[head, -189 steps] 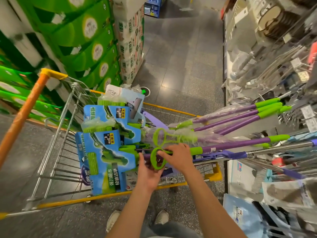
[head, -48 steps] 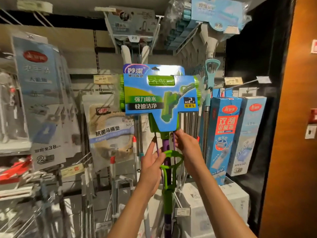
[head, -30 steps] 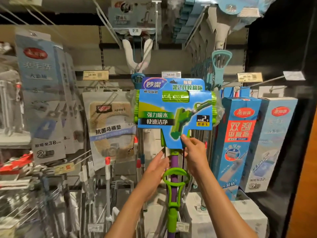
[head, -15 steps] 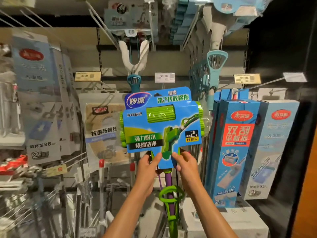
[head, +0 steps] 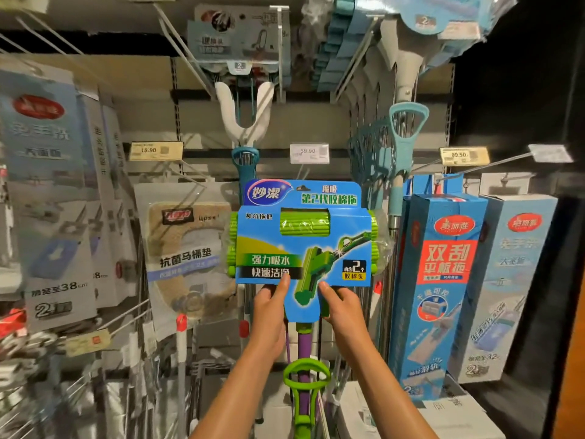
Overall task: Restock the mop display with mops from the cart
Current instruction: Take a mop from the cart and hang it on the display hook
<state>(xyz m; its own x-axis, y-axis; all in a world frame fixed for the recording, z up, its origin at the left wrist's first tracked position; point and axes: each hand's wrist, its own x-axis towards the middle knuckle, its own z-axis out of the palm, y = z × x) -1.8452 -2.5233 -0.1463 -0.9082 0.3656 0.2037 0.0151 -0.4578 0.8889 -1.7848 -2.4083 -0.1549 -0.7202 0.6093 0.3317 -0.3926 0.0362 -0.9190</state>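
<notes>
Two hands now grip the narrow lower tab of the mop's blue card sleeve: my left hand holds its left edge with the thumb laid up the front of the card, and my right hand pinches its right edge, fingers curled behind. The mop stands head-up in front of the display, its green sponge roller showing through the card window, the purple shaft and green wringer loop hanging below between my forearms. Compared with half a second ago, the pack sits squarer and a little higher, and the card top now lies just below the white price tag reading 59.50. A second ago my hands were lower, the left one near the shaft; both have since moved up onto the card. Judgement: the mop has left the cart and is at its slot, so the step in hand is hanging. A small dark hang hole shows near the card's top edge; whether it is already on a peg cannot be told, since the card hides any hook behind it. The blue boxed flat mop stands just beside on the right and the toilet seat pad pack hangs on the left; I should keep the roller ends clear of both.
</notes>
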